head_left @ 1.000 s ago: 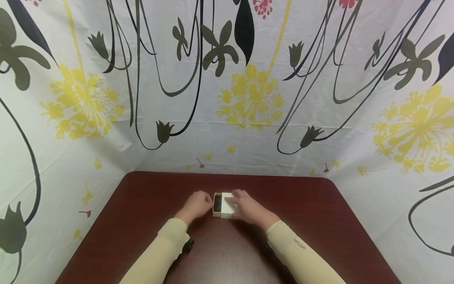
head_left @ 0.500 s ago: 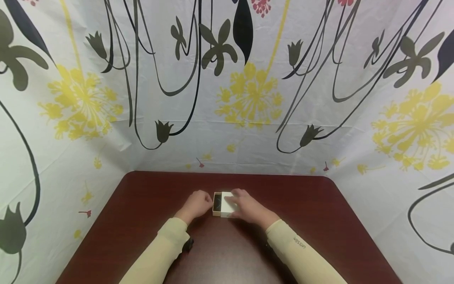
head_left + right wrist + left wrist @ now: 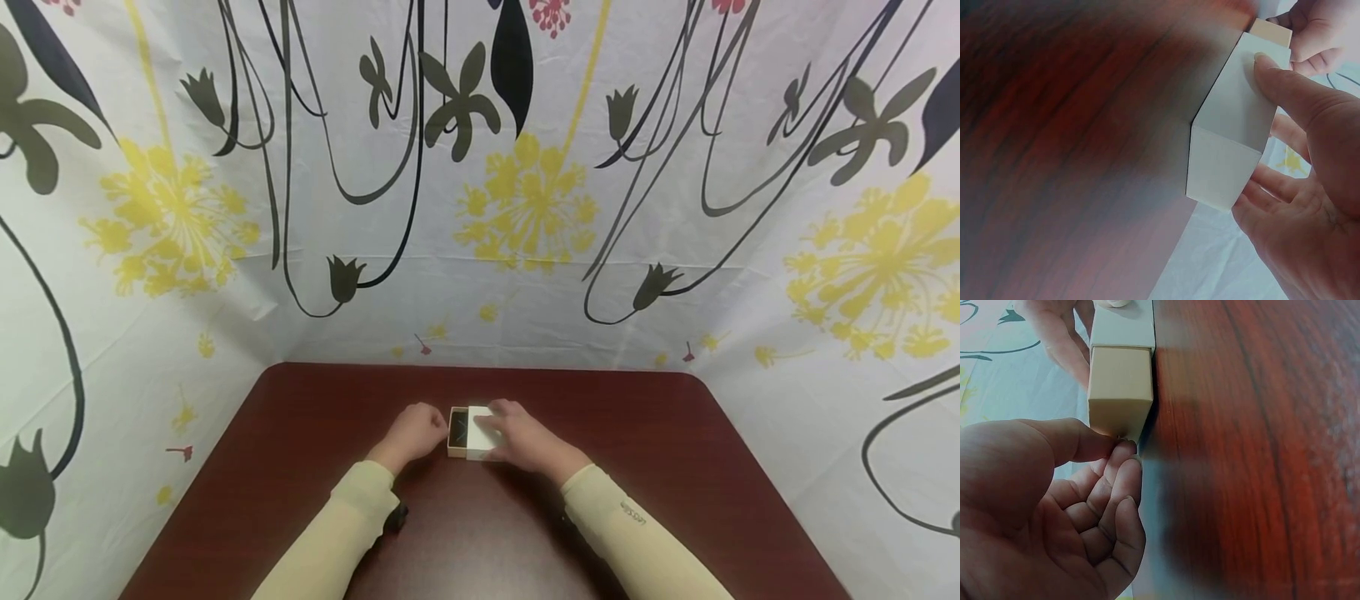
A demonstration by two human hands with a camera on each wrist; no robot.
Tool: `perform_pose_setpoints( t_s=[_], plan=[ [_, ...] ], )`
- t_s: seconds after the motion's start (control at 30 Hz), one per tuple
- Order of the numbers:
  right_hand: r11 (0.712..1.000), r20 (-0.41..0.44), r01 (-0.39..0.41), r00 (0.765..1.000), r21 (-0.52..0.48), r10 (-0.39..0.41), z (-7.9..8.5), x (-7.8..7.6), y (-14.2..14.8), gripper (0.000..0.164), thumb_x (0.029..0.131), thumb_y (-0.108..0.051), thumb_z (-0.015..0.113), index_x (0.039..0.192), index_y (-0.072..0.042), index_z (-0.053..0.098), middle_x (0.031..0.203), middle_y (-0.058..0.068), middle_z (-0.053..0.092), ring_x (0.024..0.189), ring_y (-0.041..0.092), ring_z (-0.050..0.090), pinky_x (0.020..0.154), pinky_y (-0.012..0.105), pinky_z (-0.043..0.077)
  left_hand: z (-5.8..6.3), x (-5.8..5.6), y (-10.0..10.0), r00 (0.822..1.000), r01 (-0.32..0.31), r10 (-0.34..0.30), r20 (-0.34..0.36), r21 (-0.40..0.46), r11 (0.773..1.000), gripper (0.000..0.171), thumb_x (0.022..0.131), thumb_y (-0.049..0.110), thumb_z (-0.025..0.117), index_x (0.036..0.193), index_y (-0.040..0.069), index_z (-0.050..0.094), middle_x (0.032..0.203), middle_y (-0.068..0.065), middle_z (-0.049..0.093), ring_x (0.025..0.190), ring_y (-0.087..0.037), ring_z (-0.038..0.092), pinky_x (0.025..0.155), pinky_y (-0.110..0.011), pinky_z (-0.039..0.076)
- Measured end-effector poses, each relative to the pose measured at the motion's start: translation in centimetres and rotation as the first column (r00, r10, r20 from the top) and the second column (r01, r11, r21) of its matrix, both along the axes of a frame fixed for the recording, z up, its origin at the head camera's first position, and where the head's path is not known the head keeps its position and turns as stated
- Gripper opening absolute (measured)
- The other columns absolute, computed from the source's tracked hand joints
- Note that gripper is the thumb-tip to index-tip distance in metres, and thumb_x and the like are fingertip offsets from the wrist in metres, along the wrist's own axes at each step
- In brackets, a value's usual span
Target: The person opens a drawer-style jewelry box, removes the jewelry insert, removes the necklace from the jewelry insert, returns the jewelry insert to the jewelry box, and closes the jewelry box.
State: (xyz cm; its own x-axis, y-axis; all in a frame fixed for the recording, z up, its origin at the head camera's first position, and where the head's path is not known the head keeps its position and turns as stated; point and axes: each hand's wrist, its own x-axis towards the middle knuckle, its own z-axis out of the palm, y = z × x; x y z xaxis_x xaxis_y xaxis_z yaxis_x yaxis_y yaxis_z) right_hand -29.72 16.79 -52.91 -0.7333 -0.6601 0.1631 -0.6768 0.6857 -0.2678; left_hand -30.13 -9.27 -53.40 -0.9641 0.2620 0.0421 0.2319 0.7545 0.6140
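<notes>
A small white sliding box lies on the table, its white sleeve (image 3: 482,446) on the right and a tan inner drawer (image 3: 1121,375) sticking out at the left. Inside the drawer's exposed part, the head view shows a dark surface with thin pale lines. My left hand (image 3: 417,431) pinches with thumb and index finger at the drawer's end, where a tiny pale bit shows between the fingertips; its other fingers curl in. With my right hand (image 3: 528,437) I grip the sleeve, thumb on the near side and fingers on the far side, as the right wrist view shows.
The dark red wooden table (image 3: 337,392) has rounded far corners. White cloth (image 3: 420,225) with printed flowers and stems hangs behind it and along both sides. A black object (image 3: 397,517) shows under the left sleeve cuff.
Hardly anything differs: my left hand and the drawer sit a hair further left. My right hand keeps its grip on the sleeve.
</notes>
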Motion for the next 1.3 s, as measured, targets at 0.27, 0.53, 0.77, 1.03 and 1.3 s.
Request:
perform_pose_setpoints(
  t_s=[0.27, 0.53, 0.77, 1.03, 1.3],
  plan=[
    [1.0, 0.016, 0.01, 1.0, -0.007, -0.01, 0.15, 0.12, -0.04, 0.067, 0.092, -0.027, 0.093, 0.15, -0.008, 0.068, 0.151, 0.028, 0.055, 0.14, 0.045, 0.055, 0.115, 0.053, 0.05, -0.04, -0.02, -0.08, 1.0, 0.001, -0.001, 0.017, 0.009, 1.0, 0.031, 0.097, 0.008, 0.068, 0.068, 0.016, 0.059, 0.062, 0.006, 0.047, 0.061, -0.014, 0.046, 0.065, -0.033, 0.041],
    [1.0, 0.017, 0.008, 1.0, -0.011, -0.008, 0.22, 0.18, -0.08, 0.067, 0.092, -0.027, 0.094, 0.15, -0.007, 0.068, 0.151, 0.028, 0.056, 0.14, 0.044, 0.055, 0.115, 0.053, 0.05, 0.17, 0.15, -0.15, 0.999, -0.005, 0.004, 0.035, 0.021, 1.0, 0.032, 0.097, 0.008, 0.068, 0.068, 0.016, 0.058, 0.062, 0.005, 0.046, 0.06, -0.014, 0.046, 0.064, -0.034, 0.041],
    [1.0, 0.028, 0.01, 1.0, -0.015, -0.01, 0.21, 0.18, -0.1, 0.068, 0.091, -0.027, 0.094, 0.151, -0.007, 0.067, 0.151, 0.029, 0.055, 0.14, 0.045, 0.055, 0.115, 0.053, 0.05, 0.05, 0.08, -0.35, 0.999, -0.003, 0.002, 0.05, 0.022, 1.0, 0.032, 0.099, 0.008, 0.067, 0.069, 0.016, 0.06, 0.062, 0.005, 0.046, 0.06, -0.014, 0.046, 0.064, -0.033, 0.042],
    [1.0, 0.033, 0.008, 0.999, -0.021, -0.008, 0.13, 0.23, -0.1, 0.067, 0.091, -0.026, 0.094, 0.15, -0.006, 0.068, 0.151, 0.03, 0.055, 0.14, 0.046, 0.054, 0.115, 0.054, 0.049, -0.22, 0.0, -0.53, 0.999, 0.005, -0.006, 0.049, 0.032, 0.999, 0.04, 0.1, 0.006, 0.065, 0.064, 0.018, 0.051, 0.058, 0.006, 0.038, 0.056, -0.014, 0.039, 0.061, -0.033, 0.038],
    [1.0, 0.03, 0.015, 0.999, -0.016, -0.015, 0.11, 0.18, -0.14, 0.067, 0.091, -0.026, 0.094, 0.15, -0.007, 0.068, 0.15, 0.029, 0.056, 0.14, 0.045, 0.054, 0.116, 0.054, 0.049, 0.06, 0.17, -0.52, 0.999, 0.007, -0.009, 0.04, 0.038, 0.999, 0.036, 0.099, 0.005, 0.065, 0.067, 0.016, 0.056, 0.06, 0.005, 0.043, 0.059, -0.014, 0.043, 0.063, -0.033, 0.04]
  ],
)
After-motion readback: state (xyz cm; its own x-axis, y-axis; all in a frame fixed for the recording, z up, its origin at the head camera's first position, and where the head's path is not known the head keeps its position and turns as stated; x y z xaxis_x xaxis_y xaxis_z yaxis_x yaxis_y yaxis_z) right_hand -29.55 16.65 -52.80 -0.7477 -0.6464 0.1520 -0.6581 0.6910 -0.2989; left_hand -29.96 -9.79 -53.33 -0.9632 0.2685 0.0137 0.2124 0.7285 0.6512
